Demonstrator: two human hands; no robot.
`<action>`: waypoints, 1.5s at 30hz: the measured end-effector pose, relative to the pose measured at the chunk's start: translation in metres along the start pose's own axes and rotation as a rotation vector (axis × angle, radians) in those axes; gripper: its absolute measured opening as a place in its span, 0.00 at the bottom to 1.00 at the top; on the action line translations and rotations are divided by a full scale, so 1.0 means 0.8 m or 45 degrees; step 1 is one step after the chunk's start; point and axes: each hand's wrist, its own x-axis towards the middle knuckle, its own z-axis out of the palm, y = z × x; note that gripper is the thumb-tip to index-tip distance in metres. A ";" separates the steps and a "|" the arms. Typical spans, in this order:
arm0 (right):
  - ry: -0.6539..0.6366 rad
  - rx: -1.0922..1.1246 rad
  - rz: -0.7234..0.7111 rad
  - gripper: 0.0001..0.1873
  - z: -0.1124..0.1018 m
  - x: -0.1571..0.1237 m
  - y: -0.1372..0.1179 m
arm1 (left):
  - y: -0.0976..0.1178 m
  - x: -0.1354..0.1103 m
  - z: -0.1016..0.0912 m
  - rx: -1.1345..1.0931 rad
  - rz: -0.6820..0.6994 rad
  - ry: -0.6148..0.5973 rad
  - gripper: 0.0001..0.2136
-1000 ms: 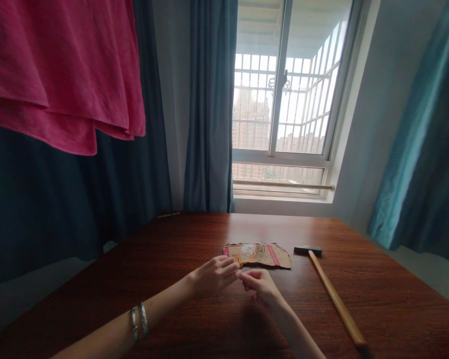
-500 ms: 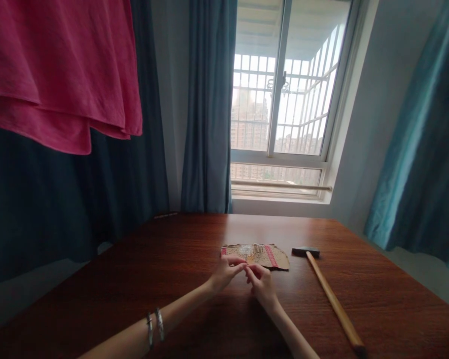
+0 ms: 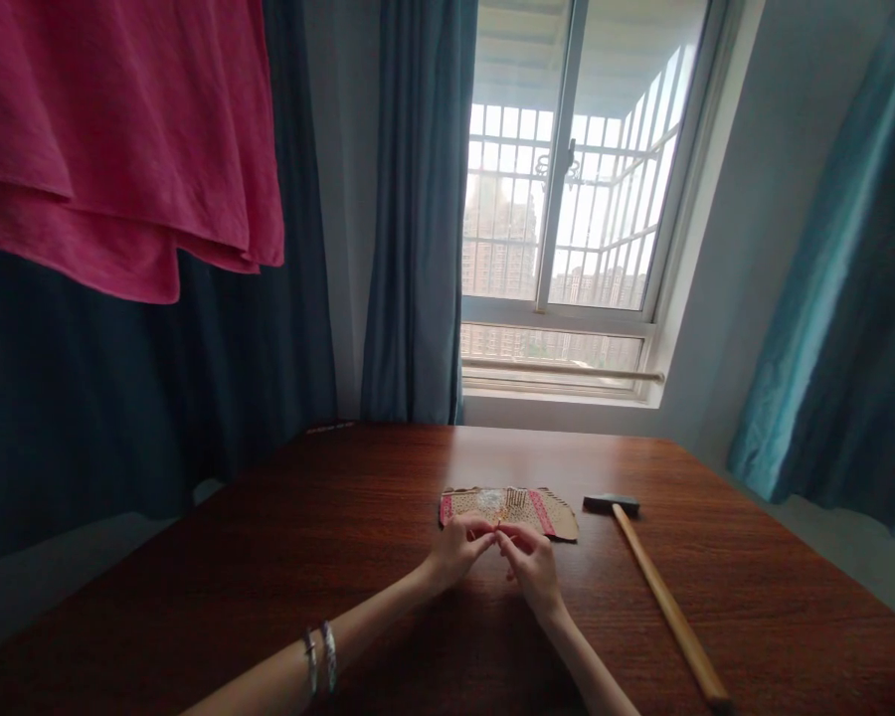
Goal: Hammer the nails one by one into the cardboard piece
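My left hand (image 3: 456, 552) and my right hand (image 3: 535, 572) meet fingertip to fingertip just in front of a piece of cardboard (image 3: 526, 508). Both are closed in a pinch, and a tiny dark thing shows between the tips, too small to name. The cardboard lies on the table, brown, with rough edges, pink bands, rows of dark dots or holes and a pale patch; my fingers hide part of its near edge. Right of it rests a hammer (image 3: 663, 599) with a dark head and a long wooden handle pointing towards me.
The brown wooden table (image 3: 268, 577) reaches to the wall under a barred window (image 3: 559, 249). Blue curtains (image 3: 418, 229) hang on both sides. A pink cloth (image 3: 141, 149) hangs at the upper left, above the table's level.
Both hands have shifted slightly right, still pinched together at the fingertips. The cardboard and hammer lie as before; the view has moved a little.
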 end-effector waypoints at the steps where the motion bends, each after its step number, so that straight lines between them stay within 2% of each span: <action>1: 0.001 -0.003 0.004 0.23 0.000 0.001 0.001 | -0.001 0.002 0.001 0.019 0.007 0.008 0.13; 7: 0.094 0.009 0.046 0.24 -0.008 0.009 0.005 | -0.010 0.023 0.009 0.038 0.072 0.006 0.11; 13: 0.287 -0.037 0.029 0.24 -0.044 0.039 0.020 | -0.040 0.054 0.014 0.043 -0.036 0.277 0.20; 16: 0.323 -0.077 0.030 0.27 -0.063 0.061 0.037 | -0.048 0.071 0.019 0.002 -0.085 0.312 0.23; 20: 0.309 -0.257 -0.004 0.25 -0.075 0.087 0.054 | -0.045 0.092 0.030 -0.065 -0.060 0.270 0.27; 24: 0.202 -0.334 -0.045 0.20 -0.071 0.101 0.060 | -0.042 0.109 0.045 -0.063 0.006 0.179 0.31; 28: 0.106 -0.392 -0.067 0.18 -0.066 0.109 0.063 | -0.051 0.118 0.060 -0.076 0.057 0.114 0.28; 31: 0.069 -0.443 -0.085 0.16 -0.067 0.113 0.066 | -0.059 0.121 0.067 -0.117 0.018 0.065 0.28; 38: 0.039 -0.543 -0.101 0.15 -0.070 0.112 0.068 | -0.061 0.119 0.065 -0.236 -0.014 0.061 0.32; 45: 0.030 -0.592 -0.100 0.15 -0.069 0.108 0.064 | -0.066 0.112 0.063 -0.161 0.018 0.022 0.30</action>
